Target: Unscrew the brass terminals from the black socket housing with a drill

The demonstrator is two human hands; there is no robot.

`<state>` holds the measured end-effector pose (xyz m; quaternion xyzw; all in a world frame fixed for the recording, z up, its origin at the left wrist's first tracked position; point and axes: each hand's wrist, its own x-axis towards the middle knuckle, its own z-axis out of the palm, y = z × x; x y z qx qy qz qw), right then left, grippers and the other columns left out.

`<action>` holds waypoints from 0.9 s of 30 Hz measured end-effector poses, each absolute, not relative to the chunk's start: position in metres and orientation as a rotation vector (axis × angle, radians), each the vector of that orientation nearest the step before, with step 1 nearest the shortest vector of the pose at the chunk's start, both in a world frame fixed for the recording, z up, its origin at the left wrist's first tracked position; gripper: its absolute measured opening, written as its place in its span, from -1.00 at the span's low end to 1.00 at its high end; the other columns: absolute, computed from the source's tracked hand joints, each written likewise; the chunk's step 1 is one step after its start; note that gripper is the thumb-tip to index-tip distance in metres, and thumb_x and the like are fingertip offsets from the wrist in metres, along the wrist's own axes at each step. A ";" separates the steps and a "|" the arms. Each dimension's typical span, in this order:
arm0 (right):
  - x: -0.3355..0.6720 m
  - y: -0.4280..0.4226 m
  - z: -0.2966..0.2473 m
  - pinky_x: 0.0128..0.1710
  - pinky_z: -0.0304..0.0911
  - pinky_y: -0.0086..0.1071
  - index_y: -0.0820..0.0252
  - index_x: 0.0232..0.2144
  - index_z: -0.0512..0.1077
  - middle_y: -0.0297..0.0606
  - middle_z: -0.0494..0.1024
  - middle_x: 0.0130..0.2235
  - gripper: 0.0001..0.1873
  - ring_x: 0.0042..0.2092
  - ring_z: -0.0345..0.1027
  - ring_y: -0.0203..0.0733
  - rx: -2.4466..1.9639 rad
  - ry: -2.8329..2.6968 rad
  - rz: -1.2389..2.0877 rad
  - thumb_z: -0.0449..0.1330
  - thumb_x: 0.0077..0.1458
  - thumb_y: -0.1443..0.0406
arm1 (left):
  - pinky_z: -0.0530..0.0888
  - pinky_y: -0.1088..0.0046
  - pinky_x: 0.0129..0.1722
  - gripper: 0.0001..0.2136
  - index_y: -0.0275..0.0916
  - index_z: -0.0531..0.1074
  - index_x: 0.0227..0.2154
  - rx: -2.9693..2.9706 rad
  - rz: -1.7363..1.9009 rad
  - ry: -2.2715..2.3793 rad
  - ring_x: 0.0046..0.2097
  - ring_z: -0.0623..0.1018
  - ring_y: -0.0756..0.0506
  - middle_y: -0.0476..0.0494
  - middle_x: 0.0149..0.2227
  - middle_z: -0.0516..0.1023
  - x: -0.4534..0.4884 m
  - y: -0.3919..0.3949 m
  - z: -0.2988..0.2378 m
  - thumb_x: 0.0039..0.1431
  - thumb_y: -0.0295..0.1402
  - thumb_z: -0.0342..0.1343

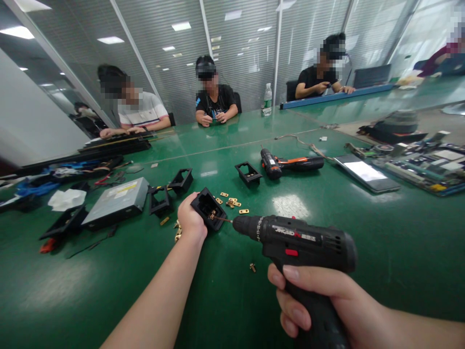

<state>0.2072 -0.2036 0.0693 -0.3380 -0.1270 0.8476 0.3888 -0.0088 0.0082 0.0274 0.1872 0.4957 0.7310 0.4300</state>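
My left hand (192,216) is closed round a black plastic box (203,199), its open side tilted toward me and the right. In my right hand (308,295) is a black cordless drill (301,242), gripped by its handle. The drill's long thin bit (223,219) reaches into the box, where small brass parts (212,214) show; whether the tip touches a screw I cannot tell. Several brass plates (244,211) lie just beyond the box, and more brass pieces (178,231) sit beside my left hand. A loose brass screw (253,267) rests on the table below the drill.
Similar black frames (248,173) stand on the green table (119,286). Further back lies a second cordless drill (290,164). A metal disc drive (118,199) is at left; a phone (366,172) and circuit boards (432,162) are at right. Several people sit across the table.
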 end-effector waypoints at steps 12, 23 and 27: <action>0.209 -0.202 0.069 -0.33 0.22 -0.42 0.25 -0.30 0.60 -0.37 0.52 -0.58 -0.51 -0.43 0.48 -0.25 -0.896 -0.346 2.159 0.58 -0.06 -0.01 | 0.51 0.36 -0.33 -0.87 -0.18 0.50 -0.48 0.501 1.832 1.247 -0.40 0.56 -0.12 0.01 -0.48 0.52 -0.010 0.011 0.025 -0.04 -0.27 0.30; 0.206 -0.201 0.068 -0.36 0.20 -0.43 0.24 -0.31 0.60 -0.37 0.52 -0.58 -0.52 -0.44 0.48 -0.26 -0.873 -0.321 2.163 0.59 -0.09 0.01 | 0.50 0.36 -0.35 -0.88 -0.18 0.51 -0.49 0.492 1.827 1.230 -0.41 0.56 -0.11 0.01 -0.49 0.52 -0.011 0.011 0.024 -0.09 -0.29 0.30; 0.208 -0.201 0.067 -0.34 0.21 -0.43 0.25 -0.30 0.60 -0.37 0.52 -0.58 -0.53 -0.44 0.48 -0.26 -0.859 -0.325 2.164 0.57 -0.05 0.01 | 0.49 0.37 -0.37 -0.89 -0.19 0.52 -0.49 0.470 1.826 1.221 -0.42 0.55 -0.11 0.01 -0.50 0.52 -0.010 0.010 0.025 -0.09 -0.31 0.30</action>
